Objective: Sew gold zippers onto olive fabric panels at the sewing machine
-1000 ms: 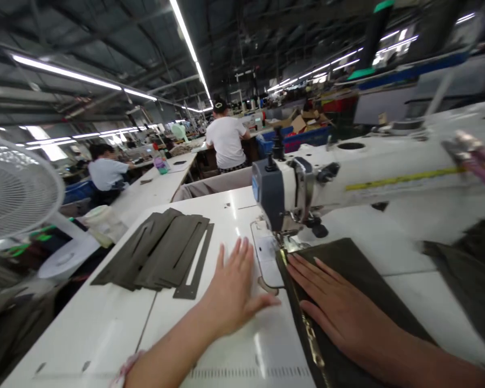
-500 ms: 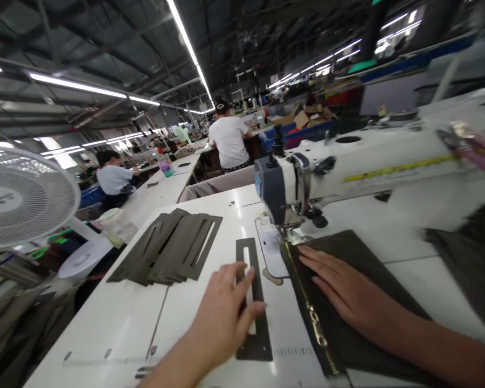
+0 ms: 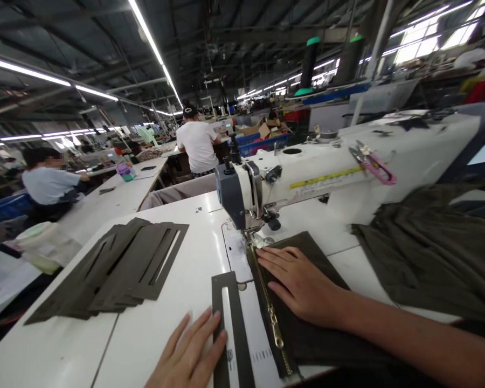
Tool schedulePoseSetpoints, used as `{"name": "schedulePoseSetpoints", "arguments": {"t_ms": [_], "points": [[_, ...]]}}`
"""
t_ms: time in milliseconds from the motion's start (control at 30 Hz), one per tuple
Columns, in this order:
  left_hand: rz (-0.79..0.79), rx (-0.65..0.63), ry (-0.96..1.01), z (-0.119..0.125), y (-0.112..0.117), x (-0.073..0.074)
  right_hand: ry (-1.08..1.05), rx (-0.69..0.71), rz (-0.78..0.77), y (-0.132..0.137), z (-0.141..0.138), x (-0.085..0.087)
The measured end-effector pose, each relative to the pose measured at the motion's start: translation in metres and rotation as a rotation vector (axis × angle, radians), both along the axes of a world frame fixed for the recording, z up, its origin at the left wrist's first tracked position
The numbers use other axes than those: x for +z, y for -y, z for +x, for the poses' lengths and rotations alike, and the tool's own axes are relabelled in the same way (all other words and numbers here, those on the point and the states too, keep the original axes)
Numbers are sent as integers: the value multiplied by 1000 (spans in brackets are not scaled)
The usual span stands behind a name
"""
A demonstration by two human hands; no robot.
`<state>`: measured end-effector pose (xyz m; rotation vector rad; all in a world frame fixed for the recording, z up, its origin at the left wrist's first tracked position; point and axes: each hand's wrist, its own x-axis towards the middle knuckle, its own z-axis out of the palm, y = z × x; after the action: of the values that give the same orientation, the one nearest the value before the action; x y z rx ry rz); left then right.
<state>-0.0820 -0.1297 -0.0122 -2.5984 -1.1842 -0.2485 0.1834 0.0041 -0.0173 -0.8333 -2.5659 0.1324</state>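
My left hand (image 3: 192,350) lies with fingers spread, its fingertips at the left edge of a dark olive fabric strip (image 3: 219,302) with a long slot cut in it. Flat on a larger dark olive fabric panel (image 3: 327,345) rests my right hand (image 3: 303,283), fingers stretched out. A gold metal zipper (image 3: 271,318) runs along that panel's left edge, its pull toward me. The zipper's far end sits by the presser foot of the sewing machine (image 3: 246,215).
A fanned pile of slotted olive pieces (image 3: 129,264) lies on the left of the white table (image 3: 84,345). Bunched dark fabric (image 3: 420,253) is at the right. Pink-handled snips (image 3: 375,164) rest on the machine arm. A person in a white shirt (image 3: 198,143) sits ahead.
The slotted strip and my left hand have come nearer to me along the table. My right hand stays on the zippered panel. The whole view has turned to the right.
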Motion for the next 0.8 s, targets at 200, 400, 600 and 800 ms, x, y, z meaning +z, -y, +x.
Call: {"name": "schedulePoseSetpoints", "arguments": {"t_ms": [200, 400, 600, 800], "points": [[-136, 133, 303, 28, -35, 12, 18, 29, -24, -1, 2, -3], [27, 111, 554, 30, -61, 23, 13, 7, -28, 8, 1, -5], [174, 26, 466, 54, -76, 14, 13, 49, -68, 9, 0, 0], [38, 75, 251, 72, -90, -4, -26, 67, -68, 6, 1, 0]]}}
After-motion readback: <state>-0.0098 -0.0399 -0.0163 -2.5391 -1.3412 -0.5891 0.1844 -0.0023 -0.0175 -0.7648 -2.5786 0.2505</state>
